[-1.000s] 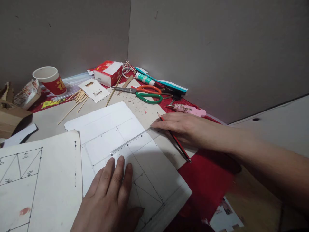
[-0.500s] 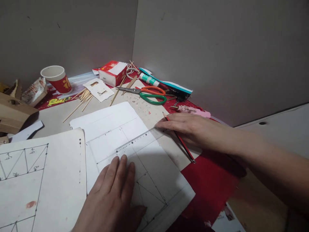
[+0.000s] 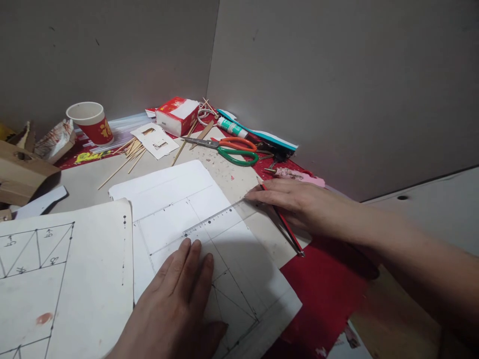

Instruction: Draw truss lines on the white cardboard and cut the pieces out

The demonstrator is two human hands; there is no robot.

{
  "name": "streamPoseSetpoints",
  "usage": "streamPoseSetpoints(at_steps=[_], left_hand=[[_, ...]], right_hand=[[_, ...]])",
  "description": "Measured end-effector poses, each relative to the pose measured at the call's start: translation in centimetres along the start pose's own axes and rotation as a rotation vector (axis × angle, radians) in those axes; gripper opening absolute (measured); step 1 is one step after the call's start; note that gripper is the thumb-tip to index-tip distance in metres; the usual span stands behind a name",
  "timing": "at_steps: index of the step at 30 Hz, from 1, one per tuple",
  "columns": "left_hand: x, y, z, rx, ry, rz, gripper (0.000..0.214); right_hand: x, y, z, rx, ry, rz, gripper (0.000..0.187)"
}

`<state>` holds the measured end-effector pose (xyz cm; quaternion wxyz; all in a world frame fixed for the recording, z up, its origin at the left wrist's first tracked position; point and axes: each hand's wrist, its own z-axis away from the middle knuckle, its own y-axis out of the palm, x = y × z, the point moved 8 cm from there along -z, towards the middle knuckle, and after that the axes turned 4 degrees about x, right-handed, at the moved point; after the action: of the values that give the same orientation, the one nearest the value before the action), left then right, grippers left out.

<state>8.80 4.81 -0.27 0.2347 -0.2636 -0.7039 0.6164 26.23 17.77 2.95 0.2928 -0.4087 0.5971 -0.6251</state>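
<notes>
Two hands | left hand point(image 3: 175, 304) flat on paper point(image 3: 168, 194) | right hand point(image 3: 295, 199) clamps pencil point(image 3: 288, 232) | scissors point(image 3: 232, 147) beyond

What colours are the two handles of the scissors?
One orange, one green, on the scissors; best seen in the head view.

ruler point(image 3: 215, 219) perhaps nudged rightward, left hand point(image 3: 175, 304) drawn slightly back

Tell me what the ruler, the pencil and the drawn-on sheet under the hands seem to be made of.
Ruler: clear plastic, it seems; the sheet's drawn lines show through it.
Pencil: likely wood, painted red with a dark stripe, paler at the tip.
Sheet: matte white paper or thin card; its thickness is hard to tell.
</notes>
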Motion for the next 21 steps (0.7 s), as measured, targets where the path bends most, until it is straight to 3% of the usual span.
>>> streamPoseSetpoints(at_steps=[21], left_hand=[[0.22,-0.29,-0.37,0.0,-0.009,0.051,0.076]], right_hand=[[-0.69,0.73,0.23,0.015,0.045,0.0,0.034]])
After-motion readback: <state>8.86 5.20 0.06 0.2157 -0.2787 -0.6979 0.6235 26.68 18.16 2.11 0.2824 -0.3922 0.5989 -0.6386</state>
